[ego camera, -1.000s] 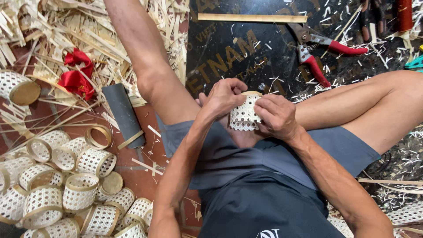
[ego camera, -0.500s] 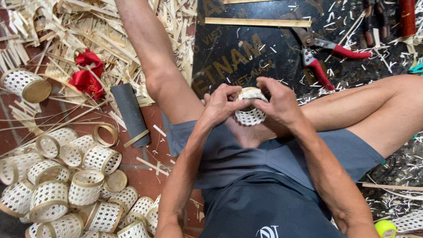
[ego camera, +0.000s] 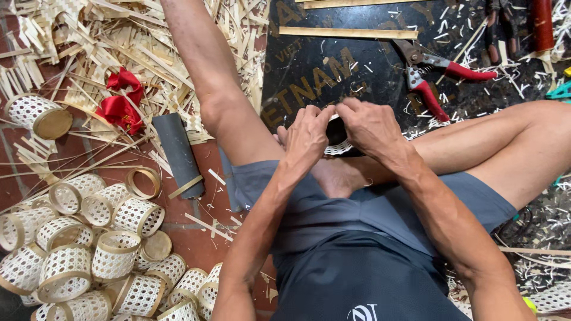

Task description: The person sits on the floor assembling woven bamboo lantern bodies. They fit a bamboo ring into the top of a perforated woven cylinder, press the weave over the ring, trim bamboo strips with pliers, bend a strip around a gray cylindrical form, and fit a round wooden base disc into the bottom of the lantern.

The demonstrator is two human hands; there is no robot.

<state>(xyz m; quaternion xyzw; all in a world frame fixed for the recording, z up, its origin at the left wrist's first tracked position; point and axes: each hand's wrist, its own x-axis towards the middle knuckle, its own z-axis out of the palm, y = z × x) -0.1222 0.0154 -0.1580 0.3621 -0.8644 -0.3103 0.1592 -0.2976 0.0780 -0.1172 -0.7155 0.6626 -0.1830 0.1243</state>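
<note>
I sit on the floor with legs spread. Both hands meet above my lap around a small white woven bamboo basket [ego camera: 338, 139]. My left hand [ego camera: 306, 135] grips its left side and my right hand [ego camera: 372, 126] covers its right side and top. Fingers hide most of the basket; only its dark opening and lower woven edge show.
Several finished woven baskets [ego camera: 89, 249] are piled at the lower left. A dark grey tube [ego camera: 177, 153], a loose bamboo ring [ego camera: 144, 182], a red ribbon [ego camera: 122, 102] and bamboo strips [ego camera: 83, 47] lie to the left. Red-handled pruning shears [ego camera: 431, 77] and a bamboo slat [ego camera: 339, 32] rest on the black mat ahead.
The basket has been turned in my hands, so its woven side shows less and its opening faces up. My fingers have closed further over it.
</note>
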